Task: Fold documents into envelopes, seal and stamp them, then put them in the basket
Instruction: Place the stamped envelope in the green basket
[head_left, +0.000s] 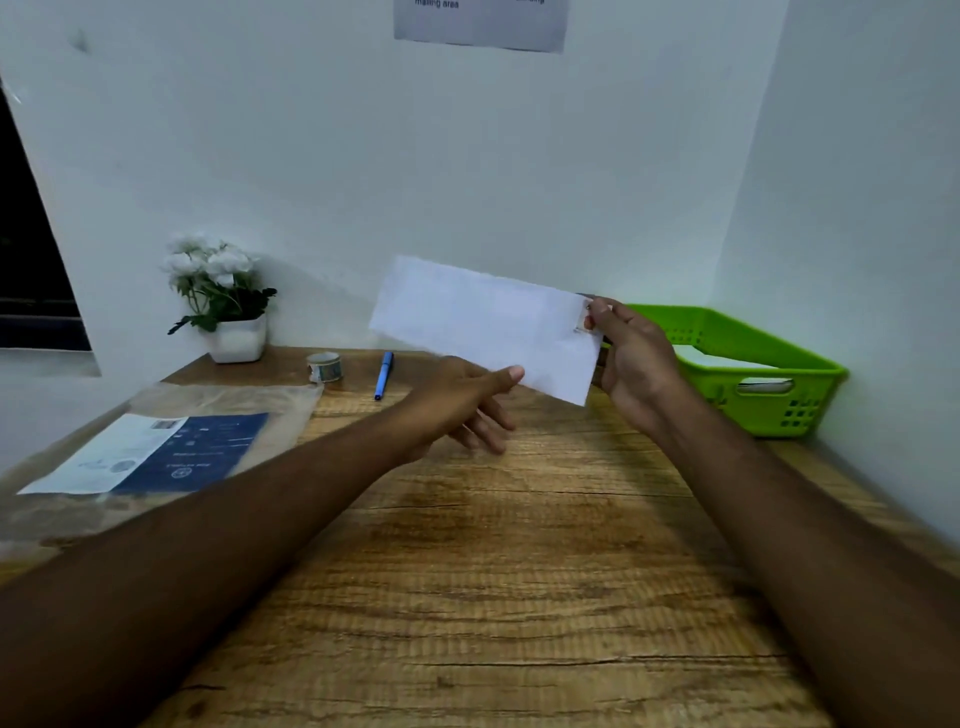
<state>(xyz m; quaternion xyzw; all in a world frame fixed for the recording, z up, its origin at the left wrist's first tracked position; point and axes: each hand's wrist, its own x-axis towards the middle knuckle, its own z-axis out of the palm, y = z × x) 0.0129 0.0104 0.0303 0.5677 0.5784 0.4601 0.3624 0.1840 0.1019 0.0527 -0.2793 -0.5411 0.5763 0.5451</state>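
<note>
An envelope (483, 322) hangs above the far middle of the table (493, 571), with the left grip (462, 402) at its lower edge and the right grip (636, 358) at its right end. Behind the right grip, a basket (810, 366) sits on the table in the wall corner, with papers (727, 361) in it. Along the far edge, from the left, stand a potted plant (228, 306), a roll (324, 368) and a pen (384, 375). A plastic sleeve (171, 447) lies on the table's left side, in front of the plant.
</note>
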